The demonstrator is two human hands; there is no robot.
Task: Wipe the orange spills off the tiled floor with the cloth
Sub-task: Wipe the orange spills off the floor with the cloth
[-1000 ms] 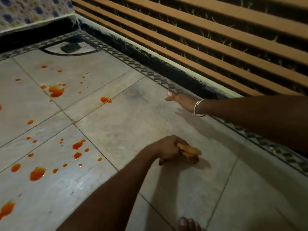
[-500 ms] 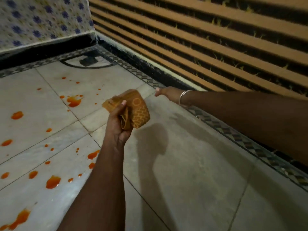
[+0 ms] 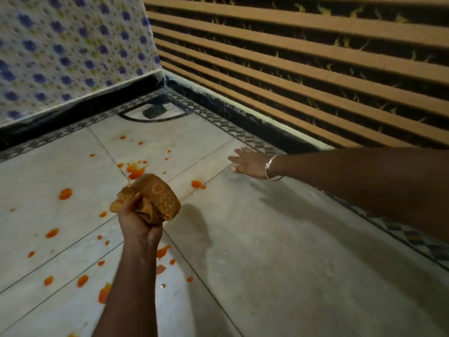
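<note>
My left hand (image 3: 139, 222) grips a bunched orange patterned cloth (image 3: 155, 199) and holds it up above the tiled floor (image 3: 279, 251). Orange spills dot the tiles: a big splash (image 3: 135, 170) just beyond the cloth, a blob (image 3: 195, 184) to its right, a round drop (image 3: 65, 193) at the left, and several more around my left forearm (image 3: 163, 251). My right hand (image 3: 249, 161), with a silver bangle at the wrist, is stretched out flat with straight fingers low over the floor near the patterned border.
A striped brown and dark wall (image 3: 303, 69) runs along the right. A wall with blue flowers (image 3: 68, 49) stands at the back left. A dark floor drain (image 3: 154, 110) sits in the corner. A patterned tile border (image 3: 233, 128) edges the floor.
My left hand lifted the cloth off the floor a second ago and keeps it raised. The view has tilted up toward the corner. My right hand stays stretched out.
</note>
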